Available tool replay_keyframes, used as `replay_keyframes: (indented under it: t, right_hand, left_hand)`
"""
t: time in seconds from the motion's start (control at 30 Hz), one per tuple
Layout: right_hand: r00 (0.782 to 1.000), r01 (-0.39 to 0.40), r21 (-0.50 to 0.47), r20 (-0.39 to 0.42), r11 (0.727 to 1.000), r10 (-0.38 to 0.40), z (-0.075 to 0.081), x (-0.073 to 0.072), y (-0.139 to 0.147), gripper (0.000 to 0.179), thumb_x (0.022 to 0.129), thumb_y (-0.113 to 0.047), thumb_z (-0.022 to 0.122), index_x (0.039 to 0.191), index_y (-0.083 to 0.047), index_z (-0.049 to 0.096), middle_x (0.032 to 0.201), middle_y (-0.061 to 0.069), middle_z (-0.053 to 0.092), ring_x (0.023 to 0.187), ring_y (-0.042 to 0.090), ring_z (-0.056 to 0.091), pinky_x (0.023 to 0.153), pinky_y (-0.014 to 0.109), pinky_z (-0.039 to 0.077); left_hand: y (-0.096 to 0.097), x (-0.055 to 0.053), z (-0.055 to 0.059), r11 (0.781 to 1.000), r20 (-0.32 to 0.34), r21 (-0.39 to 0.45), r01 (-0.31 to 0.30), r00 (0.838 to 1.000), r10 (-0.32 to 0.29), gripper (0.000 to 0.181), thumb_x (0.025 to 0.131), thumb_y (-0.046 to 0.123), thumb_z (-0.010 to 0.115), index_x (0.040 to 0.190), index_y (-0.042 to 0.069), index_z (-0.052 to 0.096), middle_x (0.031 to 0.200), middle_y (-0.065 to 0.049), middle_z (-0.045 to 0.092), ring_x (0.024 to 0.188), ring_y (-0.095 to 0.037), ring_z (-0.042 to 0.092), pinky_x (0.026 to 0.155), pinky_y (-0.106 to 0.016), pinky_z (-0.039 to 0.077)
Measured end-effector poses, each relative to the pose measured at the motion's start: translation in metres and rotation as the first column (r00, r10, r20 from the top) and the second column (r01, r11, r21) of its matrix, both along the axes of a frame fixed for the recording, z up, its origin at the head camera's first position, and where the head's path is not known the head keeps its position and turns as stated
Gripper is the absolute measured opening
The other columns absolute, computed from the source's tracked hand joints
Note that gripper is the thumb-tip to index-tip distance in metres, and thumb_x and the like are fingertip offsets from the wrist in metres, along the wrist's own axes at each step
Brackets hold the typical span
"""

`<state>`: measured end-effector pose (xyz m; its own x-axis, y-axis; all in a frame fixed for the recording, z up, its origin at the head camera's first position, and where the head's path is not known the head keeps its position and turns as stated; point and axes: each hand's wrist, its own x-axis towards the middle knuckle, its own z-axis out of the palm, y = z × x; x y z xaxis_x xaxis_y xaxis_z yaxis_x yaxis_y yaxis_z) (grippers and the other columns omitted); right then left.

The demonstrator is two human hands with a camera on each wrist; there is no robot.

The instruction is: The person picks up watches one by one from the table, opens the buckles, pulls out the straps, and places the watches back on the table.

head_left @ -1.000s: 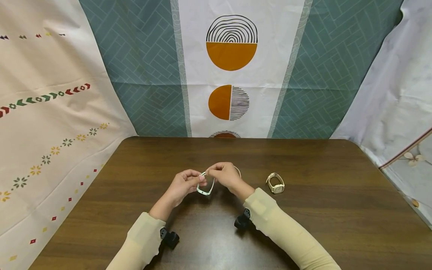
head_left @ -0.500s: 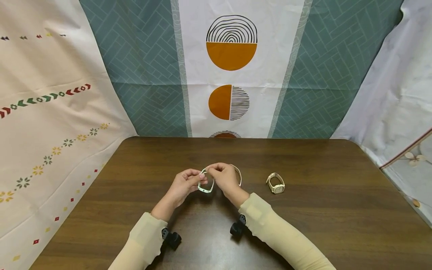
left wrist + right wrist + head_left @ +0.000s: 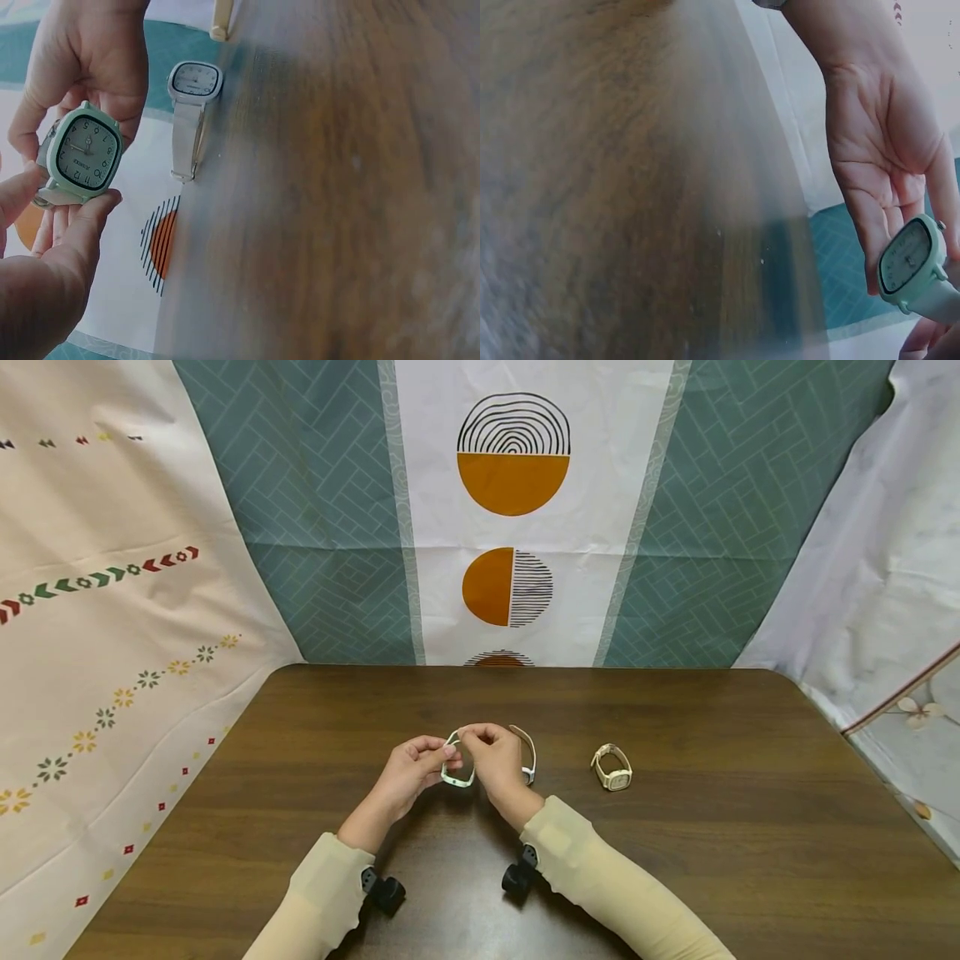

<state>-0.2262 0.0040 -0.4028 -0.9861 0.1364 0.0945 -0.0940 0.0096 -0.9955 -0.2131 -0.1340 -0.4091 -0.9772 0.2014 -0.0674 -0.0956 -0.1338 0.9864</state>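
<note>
A mint-green wristwatch with a squarish dial is held above the table between both hands. My left hand grips it from the left, thumb and fingers on the band. On the other side my right hand pinches the band near its top. In the left wrist view the watch turns its dial to the camera, and the band behind it is mostly hidden by fingers. The right wrist view catches the same watch from the side, in front of the left hand.
A white wristwatch stands on the table just beyond my right hand, partly hidden by it in the head view. Farther right is a cream wristwatch with its band looped. The brown wooden table meets patterned cloth at its far edge.
My right forearm and wrist have swung left and toward me, uncovering more of the white watch. The mint-green watch has shifted slightly right and up. Both hands keep their hold.
</note>
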Motion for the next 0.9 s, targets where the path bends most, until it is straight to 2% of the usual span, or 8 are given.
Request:
replay_keyframes:
  t: [0.27,0.57,0.73,0.9]
  right_hand:
    - [0.997,0.07,-0.029,-0.029,0.997,-0.071,-0.002,0.001,-0.004,0.008,0.079,-0.004,0.068,0.082,0.003,0.072,0.073,0.003,0.067,0.066,0.006,0.051,0.06,0.018,0.041]
    - [0.994,0.107,-0.095,-0.004,0.99,-0.108,-0.003,0.0,-0.009,0.008,0.081,-0.002,0.067,0.083,0.004,0.071,0.072,-0.001,0.065,0.067,0.005,0.051,0.06,0.017,0.042]
    - [0.993,0.115,-0.139,0.024,0.984,-0.113,-0.003,0.001,-0.012,0.009,0.082,-0.002,0.066,0.084,0.005,0.07,0.076,0.001,0.066,0.067,0.006,0.05,0.058,0.017,0.041]
    - [0.994,0.11,-0.148,0.011,0.983,-0.11,-0.003,0.001,-0.013,0.009,0.081,-0.002,0.067,0.083,0.006,0.07,0.076,0.002,0.067,0.066,0.006,0.049,0.056,0.016,0.04]
  left_hand:
    - [0.002,0.0,0.001,1.0,0.002,0.003,0.003,1.0,-0.003,0.009,0.096,0.004,0.053,0.101,-0.002,0.055,0.082,0.004,0.069,0.079,-0.008,0.067,0.077,-0.025,0.055]
    - [0.004,-0.001,0.001,1.0,0.015,0.008,-0.01,1.0,0.01,0.009,0.095,0.004,0.053,0.102,-0.003,0.054,0.081,0.003,0.069,0.078,-0.008,0.066,0.076,-0.025,0.055]
    - [0.005,0.001,0.001,1.0,0.031,0.001,-0.03,0.999,0.03,0.005,0.096,0.005,0.054,0.098,0.002,0.057,0.08,0.004,0.069,0.077,-0.008,0.066,0.074,-0.025,0.054]
    - [0.004,0.001,-0.002,0.999,0.036,-0.012,-0.033,0.999,0.033,0.005,0.096,0.008,0.054,0.095,0.007,0.059,0.08,0.005,0.07,0.078,-0.008,0.067,0.071,-0.023,0.053]
